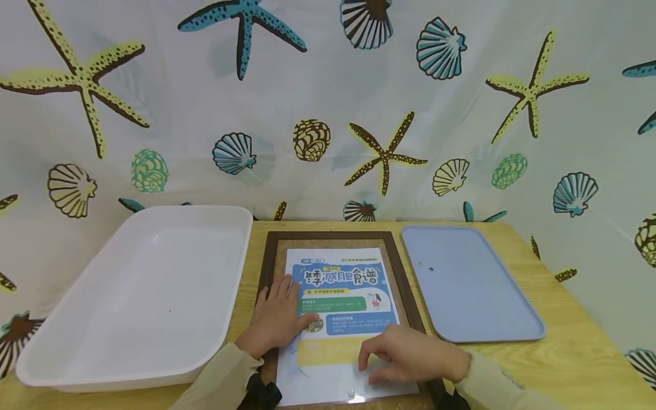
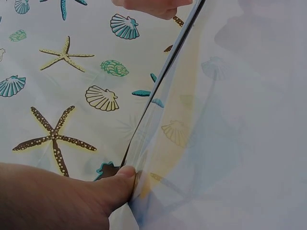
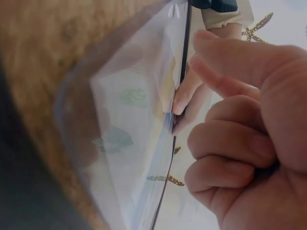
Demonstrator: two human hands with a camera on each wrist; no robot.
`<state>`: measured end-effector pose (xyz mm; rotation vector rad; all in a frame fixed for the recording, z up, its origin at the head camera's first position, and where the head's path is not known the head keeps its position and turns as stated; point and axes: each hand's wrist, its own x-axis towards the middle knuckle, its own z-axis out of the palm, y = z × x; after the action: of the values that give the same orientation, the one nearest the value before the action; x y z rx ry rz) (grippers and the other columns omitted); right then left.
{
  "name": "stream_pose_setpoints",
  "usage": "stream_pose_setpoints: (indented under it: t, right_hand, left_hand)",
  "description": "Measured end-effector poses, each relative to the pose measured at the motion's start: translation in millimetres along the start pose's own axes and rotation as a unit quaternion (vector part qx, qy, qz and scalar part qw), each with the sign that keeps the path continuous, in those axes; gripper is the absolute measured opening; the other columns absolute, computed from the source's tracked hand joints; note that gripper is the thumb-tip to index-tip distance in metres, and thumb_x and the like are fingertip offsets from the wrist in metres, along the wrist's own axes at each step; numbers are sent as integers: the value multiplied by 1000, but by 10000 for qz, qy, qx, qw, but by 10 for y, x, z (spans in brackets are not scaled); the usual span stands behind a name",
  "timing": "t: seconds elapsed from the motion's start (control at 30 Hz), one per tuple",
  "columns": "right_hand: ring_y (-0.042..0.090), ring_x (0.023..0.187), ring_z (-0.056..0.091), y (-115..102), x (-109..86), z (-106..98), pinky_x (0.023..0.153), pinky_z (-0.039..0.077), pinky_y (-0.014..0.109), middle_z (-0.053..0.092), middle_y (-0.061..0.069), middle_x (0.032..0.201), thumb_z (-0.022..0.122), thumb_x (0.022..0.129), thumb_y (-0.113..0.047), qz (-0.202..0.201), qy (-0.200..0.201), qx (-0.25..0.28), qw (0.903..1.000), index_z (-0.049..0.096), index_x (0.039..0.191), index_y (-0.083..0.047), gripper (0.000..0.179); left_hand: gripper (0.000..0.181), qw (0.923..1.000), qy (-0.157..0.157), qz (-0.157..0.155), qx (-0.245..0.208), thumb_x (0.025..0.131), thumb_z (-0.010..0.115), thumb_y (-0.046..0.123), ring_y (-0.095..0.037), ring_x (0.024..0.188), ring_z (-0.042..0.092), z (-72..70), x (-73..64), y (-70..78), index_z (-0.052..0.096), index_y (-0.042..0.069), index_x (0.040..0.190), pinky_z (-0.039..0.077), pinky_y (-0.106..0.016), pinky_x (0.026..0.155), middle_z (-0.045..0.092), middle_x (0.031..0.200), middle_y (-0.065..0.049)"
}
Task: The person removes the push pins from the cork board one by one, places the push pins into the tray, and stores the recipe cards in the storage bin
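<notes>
A printed poster (image 1: 335, 356) with blue, green and yellow blocks lies on a brown-framed cork board (image 1: 405, 285); its surface looks glossy. My left hand (image 1: 277, 316) rests on the poster's left edge, fingers stretched out and thumb pointing inward. In the left wrist view, that thumb (image 2: 125, 173) lies at the sheet's edge. Above the poster's lower right part is my right hand (image 1: 402, 353), several fingers curled into the palm. Its thumb and forefinger stand apart with nothing visible between them. A small clear round piece (image 1: 351, 393) sits near the poster's bottom edge.
A large white basin (image 1: 154, 296) stands left of the board. To the right lies a shallow light-blue tray (image 1: 471, 285) with small dark and yellowish specks on it. Behind the wooden table (image 1: 558, 347) hangs a white curtain (image 1: 318, 193) printed with starfish and shells.
</notes>
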<state>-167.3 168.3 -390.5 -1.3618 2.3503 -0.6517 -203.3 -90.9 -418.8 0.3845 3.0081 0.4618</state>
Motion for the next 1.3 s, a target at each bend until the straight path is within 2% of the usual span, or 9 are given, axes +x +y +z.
stream_pose_setpoints:
  t: [0.33, 0.67, 0.9, 1.13, 1.3]
  right_hand:
    - [-4, 50, 27, -78, 60, 25, 48, 26, 12, 38, -12, 58, 70, 89, -22, 68, -356, 25, 9993, 69, 101, -17, 13]
    - [-5, 54, 29, -57, 98, 48, 50, 28, 9, 44, -10, 62, 70, 89, -24, -250, -424, -131, 9987, 69, 99, -16, 13]
    - [-6, 58, 33, -34, 149, 99, 54, 31, 6, 54, -6, 68, 73, 86, -25, -596, -476, -271, 9967, 64, 96, -16, 16]
    - [-8, 57, 34, -33, 182, 150, 54, 32, 5, 52, -8, 67, 73, 86, -22, -664, -601, -216, 9957, 64, 92, -15, 12]
    - [-9, 55, 35, -69, 210, 129, 53, 32, 5, 51, -11, 66, 72, 87, -21, -604, -573, -413, 9957, 64, 92, -15, 12]
  left_hand:
    - [84, 10000, -12, -55, -20, 90, 60, 51, -43, 143, 22, 6, -20, -13, 32, -6, 145, 18, -63, 113, 25, 154, -26]
    - [84, 10000, 19, -34, -3, 90, 60, 51, -43, 143, 22, 31, 6, -34, 32, -5, 145, 18, -63, 113, 25, 154, -26]
    - [85, 9999, -68, -70, -98, 90, 60, 51, -43, 143, 21, 41, -17, -51, 31, -6, 146, 17, -63, 112, 25, 154, -27]
    - [85, 9998, -122, -73, -129, 90, 60, 52, -44, 144, 21, 72, -22, -45, 31, -6, 146, 17, -63, 113, 24, 155, -26]
    - [83, 10000, 15, 1, -49, 91, 58, 52, -44, 143, 22, 45, -3, -45, 33, -6, 145, 18, -62, 112, 25, 154, -27]
